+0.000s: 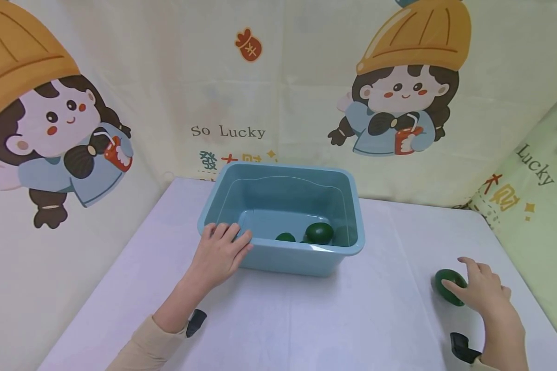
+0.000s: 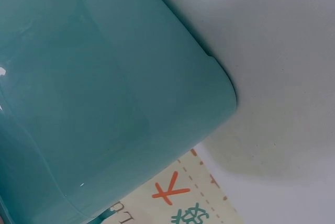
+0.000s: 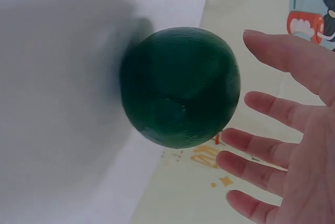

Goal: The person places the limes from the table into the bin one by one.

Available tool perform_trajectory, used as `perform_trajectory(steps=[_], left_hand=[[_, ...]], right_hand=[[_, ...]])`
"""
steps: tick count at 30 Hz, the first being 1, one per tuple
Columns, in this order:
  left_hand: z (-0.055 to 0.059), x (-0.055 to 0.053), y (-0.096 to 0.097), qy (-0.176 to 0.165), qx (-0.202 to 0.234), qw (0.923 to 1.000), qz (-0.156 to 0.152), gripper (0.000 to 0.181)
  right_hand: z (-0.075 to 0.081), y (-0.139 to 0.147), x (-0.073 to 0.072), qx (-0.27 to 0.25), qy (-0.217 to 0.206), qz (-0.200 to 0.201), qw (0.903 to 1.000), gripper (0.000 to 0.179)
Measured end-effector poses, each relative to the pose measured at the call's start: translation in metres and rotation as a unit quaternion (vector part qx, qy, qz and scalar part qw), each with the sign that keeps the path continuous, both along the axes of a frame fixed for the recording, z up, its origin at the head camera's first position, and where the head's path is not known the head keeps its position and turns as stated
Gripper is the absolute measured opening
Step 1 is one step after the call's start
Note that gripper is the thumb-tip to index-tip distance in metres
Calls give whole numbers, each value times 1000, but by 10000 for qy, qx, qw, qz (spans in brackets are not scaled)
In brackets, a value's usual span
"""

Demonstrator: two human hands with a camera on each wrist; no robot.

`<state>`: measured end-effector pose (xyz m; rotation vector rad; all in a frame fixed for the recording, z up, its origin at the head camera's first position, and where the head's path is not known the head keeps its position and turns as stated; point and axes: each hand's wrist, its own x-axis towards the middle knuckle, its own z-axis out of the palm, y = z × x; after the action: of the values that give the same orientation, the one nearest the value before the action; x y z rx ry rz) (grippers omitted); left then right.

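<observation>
A light blue plastic tub [image 1: 283, 257] stands toward the back of the table. My left hand [image 1: 220, 255] grips its near rim by the left corner, fingers hooked over the edge; the left wrist view shows only the tub's outer wall [image 2: 115, 93]. Inside the tub lie dark green avocados [image 1: 319, 233], partly hidden by the front wall. Another avocado [image 1: 445, 275] rests on the table at the right. Over and beside it hovers my right hand [image 1: 485, 291], thumb and fingers spread. In the right wrist view a gap shows between the fingertips [image 3: 256, 98] and the avocado [image 3: 180, 88].
A white cloth covers the table [image 1: 278, 319]. Behind and on both sides hangs a printed curtain [image 1: 301, 103] with cartoon figures and lettering, close behind the tub. A black strap end [image 1: 464, 348] sticks out from the right wrist, another [image 1: 196, 323] from the left.
</observation>
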<state>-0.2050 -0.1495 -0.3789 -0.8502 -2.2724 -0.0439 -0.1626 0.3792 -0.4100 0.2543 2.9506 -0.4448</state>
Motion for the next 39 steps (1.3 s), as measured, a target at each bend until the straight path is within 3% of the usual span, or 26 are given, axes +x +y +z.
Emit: perform_trajectory(steps=[9, 21, 39], left_hand=[[0, 1, 0, -80, -39, 9999, 54, 47], [-1, 0, 0, 32, -17, 10000, 13, 46], [0, 2, 1, 4, -10, 10000, 29, 47]], right_hand=[[-6, 1, 3, -18, -303, -62, 9995, 83], [-17, 1, -3, -275, -838, -150, 9960, 92], [-10, -10, -8, -423, -751, 13, 9963, 77]])
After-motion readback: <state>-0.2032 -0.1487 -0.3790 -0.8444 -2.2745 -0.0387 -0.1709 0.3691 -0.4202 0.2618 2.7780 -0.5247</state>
